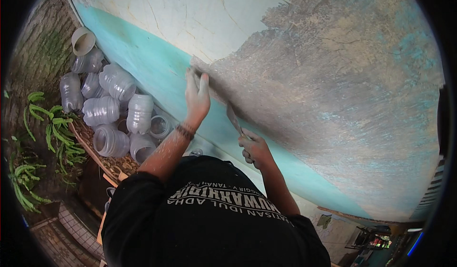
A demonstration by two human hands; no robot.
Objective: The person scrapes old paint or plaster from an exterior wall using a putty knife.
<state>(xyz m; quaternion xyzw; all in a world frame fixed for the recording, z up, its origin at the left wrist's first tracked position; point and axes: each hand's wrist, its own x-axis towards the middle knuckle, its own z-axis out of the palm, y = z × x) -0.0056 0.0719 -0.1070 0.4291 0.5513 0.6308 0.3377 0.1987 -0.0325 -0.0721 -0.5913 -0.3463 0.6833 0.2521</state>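
My right hand (pixel 254 148) grips a putty knife (pixel 234 119) by its handle. Its metal blade points up to the wall, and the tip meets the lower part of a rough grey patch (pixel 285 85) where the paint is off. My left hand (pixel 197 97) is raised beside the left corner of that patch, fingers stretched toward the wall and the thumb apart, with nothing held. Whether its fingertips press on the wall is hard to tell. Around the patch, white paint (pixel 160 20) with yellowish cracks and a turquoise band (pixel 142 49) remain. Pale dust coats both hands and my left forearm.
Cut clear plastic bottles and jars (pixel 105 111) are heaped along the wall's foot at left, by a curved brown rim (pixel 87 144). Green ferns (pixel 53 124) grow beyond them near a rough bank (pixel 39 53). Tiled flooring (pixel 76 227) shows at lower left.
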